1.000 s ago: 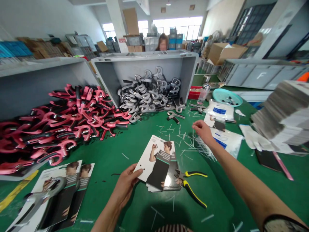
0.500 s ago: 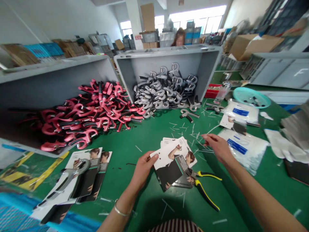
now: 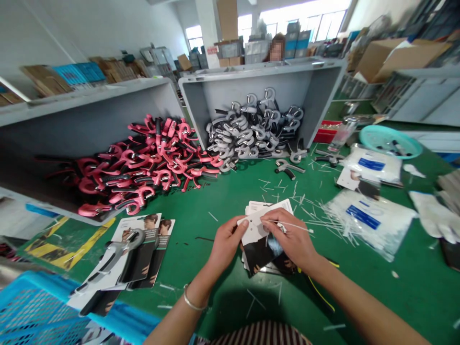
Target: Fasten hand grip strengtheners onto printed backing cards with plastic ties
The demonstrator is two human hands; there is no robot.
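Observation:
My left hand grips the left edge of a printed backing card held just above a small stack of the same cards on the green table. My right hand pinches a thin white cable tie against the card's upper face, its tail sticking out to the right. Yellow-handled pliers lie under my right wrist, mostly hidden. Loose white cable ties are scattered to the right of the cards.
A heap of pink hand grippers spills from a grey bin at left; grey hand grippers fill a tipped grey bin. A finished carded gripper lies front left beside a blue basket. Plastic bags, teal bowl right.
My right hand came back from the scattered cable ties with one tie and now presses it on the card. My left hand stayed on the card. The view shifted left and down.

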